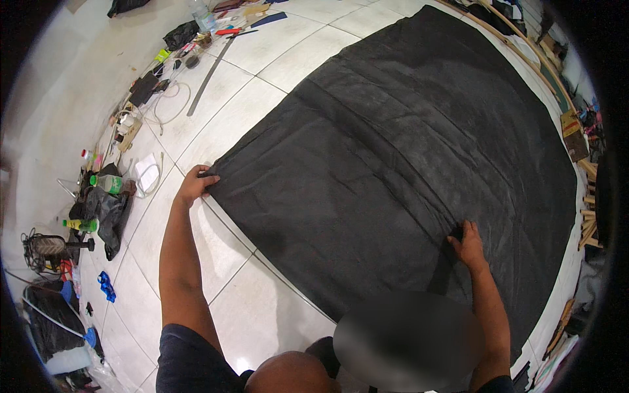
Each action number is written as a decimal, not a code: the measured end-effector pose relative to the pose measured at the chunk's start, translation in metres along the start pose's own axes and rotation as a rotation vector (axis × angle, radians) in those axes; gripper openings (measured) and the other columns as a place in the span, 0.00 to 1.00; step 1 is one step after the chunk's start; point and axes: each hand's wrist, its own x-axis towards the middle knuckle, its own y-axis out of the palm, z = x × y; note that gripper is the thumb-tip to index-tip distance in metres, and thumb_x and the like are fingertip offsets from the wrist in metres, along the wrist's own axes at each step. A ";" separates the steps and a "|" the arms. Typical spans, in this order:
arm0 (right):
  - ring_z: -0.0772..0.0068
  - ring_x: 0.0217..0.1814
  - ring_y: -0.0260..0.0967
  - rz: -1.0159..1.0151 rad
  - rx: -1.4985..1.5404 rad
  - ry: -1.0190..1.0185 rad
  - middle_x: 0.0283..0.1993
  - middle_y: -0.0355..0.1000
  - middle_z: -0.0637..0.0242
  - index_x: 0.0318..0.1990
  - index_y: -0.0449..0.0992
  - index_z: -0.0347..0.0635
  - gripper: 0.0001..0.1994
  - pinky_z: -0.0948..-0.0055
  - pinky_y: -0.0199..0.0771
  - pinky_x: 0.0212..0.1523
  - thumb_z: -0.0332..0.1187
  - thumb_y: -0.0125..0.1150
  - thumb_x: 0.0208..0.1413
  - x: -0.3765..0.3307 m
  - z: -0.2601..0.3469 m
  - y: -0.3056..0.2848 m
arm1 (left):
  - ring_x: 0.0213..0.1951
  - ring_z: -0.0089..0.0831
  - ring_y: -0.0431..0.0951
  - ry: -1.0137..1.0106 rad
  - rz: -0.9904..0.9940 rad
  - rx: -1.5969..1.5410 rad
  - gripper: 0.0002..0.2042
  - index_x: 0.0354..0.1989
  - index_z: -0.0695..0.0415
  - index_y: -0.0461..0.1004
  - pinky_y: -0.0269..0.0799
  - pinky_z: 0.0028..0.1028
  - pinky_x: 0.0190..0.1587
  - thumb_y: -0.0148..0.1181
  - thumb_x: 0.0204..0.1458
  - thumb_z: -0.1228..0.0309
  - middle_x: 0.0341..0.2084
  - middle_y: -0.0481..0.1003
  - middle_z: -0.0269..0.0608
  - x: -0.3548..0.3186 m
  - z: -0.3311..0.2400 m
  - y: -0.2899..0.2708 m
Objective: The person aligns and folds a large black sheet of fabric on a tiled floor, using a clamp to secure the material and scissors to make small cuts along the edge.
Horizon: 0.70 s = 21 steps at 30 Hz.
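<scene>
1. A large black cloth lies spread on the floor, in front of the person and reaching well off to the right.
2. One corner points left, to the person's left hand; another points away, toward the top. Its long axis seems to slant from the lower left to the upper right, though a blurred oval hides part of the near end and the lens bends the edges.
3. Creases cross the cloth from upper left to lower right.
4. The left hand's grip is pinched on the left corner, between thumb and fingers.
5. The right hand rests on the cloth, its grip released, thumb spread from the fingers.
6. The floor is pale, glossy tile with dark joints.
7. Along the pale wall lie a green-capped bottle, a black bag and, farther out, a grey strip.
8. Wooden sticks are stacked at the right.
</scene>
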 end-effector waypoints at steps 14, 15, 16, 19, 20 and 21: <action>0.45 0.53 0.64 0.000 -0.039 0.043 0.52 0.62 0.51 0.52 0.64 0.39 0.27 0.55 0.69 0.50 0.35 0.68 0.44 -0.001 0.008 -0.001 | 0.45 0.44 0.67 0.934 -0.535 0.960 0.14 0.36 0.56 0.71 0.57 0.48 0.56 0.64 0.39 0.73 0.36 0.69 0.43 -0.054 0.013 0.036; 0.46 0.53 0.65 0.009 -0.063 0.048 0.52 0.62 0.50 0.53 0.63 0.38 0.28 0.56 0.69 0.50 0.35 0.68 0.45 -0.001 0.012 -0.002 | 0.46 0.43 0.67 0.935 -0.522 0.937 0.14 0.38 0.55 0.72 0.53 0.50 0.60 0.63 0.40 0.72 0.37 0.69 0.42 -0.053 0.018 0.036; 0.47 0.53 0.65 0.018 -0.088 0.053 0.52 0.62 0.50 0.54 0.62 0.38 0.29 0.56 0.68 0.50 0.35 0.67 0.45 -0.001 0.014 -0.004 | 0.46 0.42 0.67 0.906 -0.534 0.948 0.13 0.38 0.55 0.72 0.52 0.49 0.60 0.63 0.41 0.72 0.36 0.69 0.41 -0.056 0.019 0.036; 0.48 0.54 0.65 -0.027 -0.096 0.018 0.53 0.62 0.50 0.54 0.61 0.38 0.29 0.57 0.68 0.51 0.36 0.68 0.45 0.001 -0.005 0.005 | 0.46 0.40 0.68 0.829 -0.550 0.962 0.13 0.39 0.54 0.73 0.49 0.49 0.62 0.62 0.43 0.70 0.36 0.70 0.41 -0.055 0.016 0.040; 0.48 0.54 0.65 -0.015 -0.089 0.039 0.52 0.62 0.50 0.53 0.62 0.38 0.29 0.57 0.68 0.51 0.35 0.68 0.45 0.001 0.000 0.006 | 0.46 0.40 0.68 0.790 -0.542 0.974 0.14 0.40 0.54 0.73 0.49 0.49 0.62 0.63 0.43 0.69 0.36 0.70 0.41 -0.055 0.019 0.036; 0.49 0.54 0.65 -0.004 -0.086 0.062 0.52 0.62 0.51 0.53 0.63 0.38 0.28 0.57 0.68 0.51 0.35 0.68 0.45 -0.001 0.012 0.002 | 0.46 0.40 0.68 0.752 -0.532 0.981 0.15 0.41 0.53 0.74 0.48 0.49 0.62 0.63 0.43 0.68 0.36 0.70 0.40 -0.054 0.019 0.033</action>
